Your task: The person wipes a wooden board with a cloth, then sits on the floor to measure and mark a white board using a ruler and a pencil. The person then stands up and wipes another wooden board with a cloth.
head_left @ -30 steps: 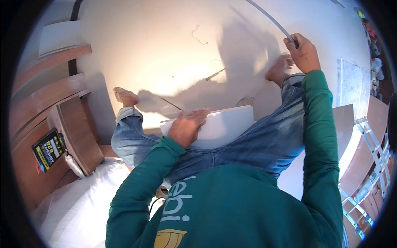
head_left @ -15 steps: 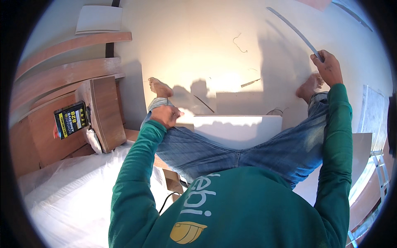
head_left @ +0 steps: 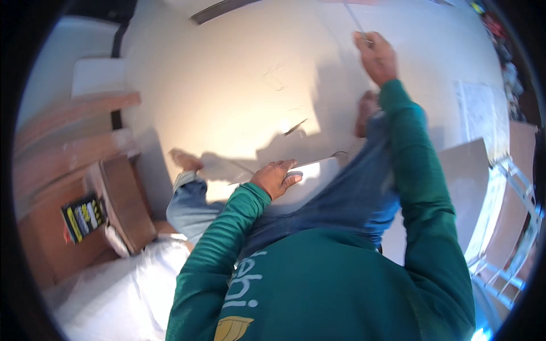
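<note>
My right hand (head_left: 377,57) is closed on a long thin grey strip (head_left: 354,17), which runs away from me beyond the top edge of the view. The hand is slightly blurred, held out over the pale floor near my right foot. Between my legs lies a white board (head_left: 314,184). Over its far left edge is my left hand (head_left: 276,178), fingers stretched out and thumb apart. A small grey patch shows beside that thumb; I cannot tell whether it is an object or a shadow.
A thin dark tool (head_left: 296,127) and bits of string lie on the pale floor (head_left: 227,74). At left, a black and yellow tin (head_left: 84,217) stands by a brown wooden box (head_left: 128,202). Clear plastic sheeting (head_left: 122,287) is near left, a metal ladder (head_left: 515,199) at right.
My left hand has moved from my left knee to the white board. The right hand has reached farther forward with the grey strip. My view has shifted and turned.
</note>
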A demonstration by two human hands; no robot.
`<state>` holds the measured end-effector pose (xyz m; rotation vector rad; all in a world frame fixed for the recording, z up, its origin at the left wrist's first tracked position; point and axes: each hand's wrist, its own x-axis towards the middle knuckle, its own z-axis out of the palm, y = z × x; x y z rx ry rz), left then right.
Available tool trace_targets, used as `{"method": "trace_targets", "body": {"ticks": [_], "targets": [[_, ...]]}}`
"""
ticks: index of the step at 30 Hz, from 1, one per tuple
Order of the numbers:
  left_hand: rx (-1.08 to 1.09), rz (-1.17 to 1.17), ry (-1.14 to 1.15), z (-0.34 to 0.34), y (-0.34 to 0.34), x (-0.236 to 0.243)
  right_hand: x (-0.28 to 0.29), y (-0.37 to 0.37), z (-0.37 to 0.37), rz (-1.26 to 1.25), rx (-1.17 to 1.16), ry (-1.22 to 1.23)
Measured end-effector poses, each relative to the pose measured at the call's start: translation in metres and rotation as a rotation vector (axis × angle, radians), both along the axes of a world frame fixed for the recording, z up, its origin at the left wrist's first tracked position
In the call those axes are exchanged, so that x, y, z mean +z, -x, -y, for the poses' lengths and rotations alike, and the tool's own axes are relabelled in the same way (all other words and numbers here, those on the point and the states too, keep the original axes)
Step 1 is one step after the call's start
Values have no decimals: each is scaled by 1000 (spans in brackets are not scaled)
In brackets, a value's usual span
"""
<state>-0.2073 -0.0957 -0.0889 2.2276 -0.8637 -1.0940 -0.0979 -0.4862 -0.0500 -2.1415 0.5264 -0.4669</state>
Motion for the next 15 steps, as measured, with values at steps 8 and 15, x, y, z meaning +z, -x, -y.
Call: {"method": "trace_targets", "body": {"ticks": [8,15], "targets": [[-88,45,137,93,11,-24,43,70,26,568,-525,101],[-62,-127,296,110,5,-48,-39,369,88,-266,-1047,203]]}}
